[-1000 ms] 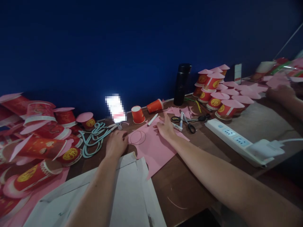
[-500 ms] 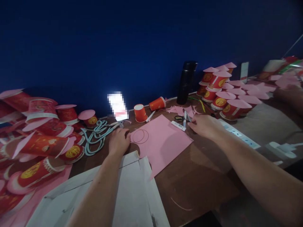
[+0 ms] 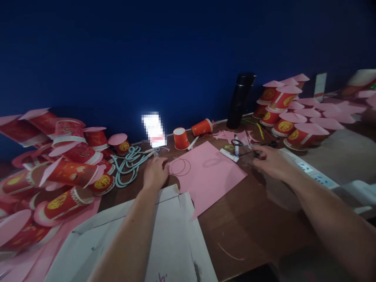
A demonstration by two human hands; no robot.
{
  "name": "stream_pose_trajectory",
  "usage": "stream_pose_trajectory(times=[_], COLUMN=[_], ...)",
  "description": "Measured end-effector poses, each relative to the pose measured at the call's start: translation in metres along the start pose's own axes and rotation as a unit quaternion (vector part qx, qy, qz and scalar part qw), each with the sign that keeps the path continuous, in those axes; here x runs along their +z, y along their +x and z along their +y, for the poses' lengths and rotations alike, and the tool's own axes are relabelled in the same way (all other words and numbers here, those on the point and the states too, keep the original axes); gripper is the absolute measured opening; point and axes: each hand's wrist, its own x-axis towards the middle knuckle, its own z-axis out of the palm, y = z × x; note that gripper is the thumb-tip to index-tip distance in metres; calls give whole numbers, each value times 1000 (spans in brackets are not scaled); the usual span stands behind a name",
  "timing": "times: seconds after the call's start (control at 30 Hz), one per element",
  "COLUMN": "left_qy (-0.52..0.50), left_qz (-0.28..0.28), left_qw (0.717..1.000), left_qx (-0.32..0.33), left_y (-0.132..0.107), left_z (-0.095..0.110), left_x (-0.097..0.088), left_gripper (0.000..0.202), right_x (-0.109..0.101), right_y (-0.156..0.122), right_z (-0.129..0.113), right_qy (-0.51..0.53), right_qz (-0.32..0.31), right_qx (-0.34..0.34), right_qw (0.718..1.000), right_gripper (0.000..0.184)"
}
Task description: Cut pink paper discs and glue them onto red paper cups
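Loosely curled, my left hand rests at the left edge of a pink paper sheet; whether its fingertips grip anything is hidden. Two overlapping circles are drawn on the sheet beside it. My right hand is closed on blurred scissors, whose dark handle loop points left, above the table, and casts a shadow on the sheet. A white glue tube lies at the sheet's right corner. Behind the sheet, one red paper cup stands and another red cup lies on its side.
Piled red cups with pink paper tops fill the left, and more capped cups stand right. A black bottle, lit phone, coiled cable, power strip and white board surround the work area.
My right hand has closed on the scissors and lifted them off the table, drawing them slightly right. My left hand stays at the sheet's edge. The view has turned a little left.
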Motion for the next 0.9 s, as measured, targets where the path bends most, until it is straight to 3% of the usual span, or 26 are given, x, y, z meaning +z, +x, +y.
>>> stream_pose_trajectory(times=[0.13, 0.27, 0.4, 0.57, 0.7, 0.9], left_qy=[-45, -47, -15, -14, -71, -163], left_qz=[-7, -48, -111, -181, -229, -297], left_qw=[999, 998, 994, 983, 971, 940], left_qx=[-6, 3, 13, 5, -27, -31], left_y=[7, 24, 41, 52, 54, 57], left_z=[8, 22, 40, 54, 57, 62], left_x=[1, 1, -5, -13, -15, -29], left_gripper=[31, 31, 31, 37, 30, 24], right_x=[-16, -27, -22, 18, 41, 42], right_y=[-27, -38, -29, -26, -37, -34], right_z=[-12, -36, -63, -86, -86, -80], right_qy=[126, 267, 343, 374, 356, 405], right_qz=[120, 211, 216, 197, 160, 140], right_qx=[-41, -112, -158, -184, -174, -181], right_qw=[984, 934, 901, 887, 904, 885], right_gripper=[46, 41, 41, 41, 35, 37])
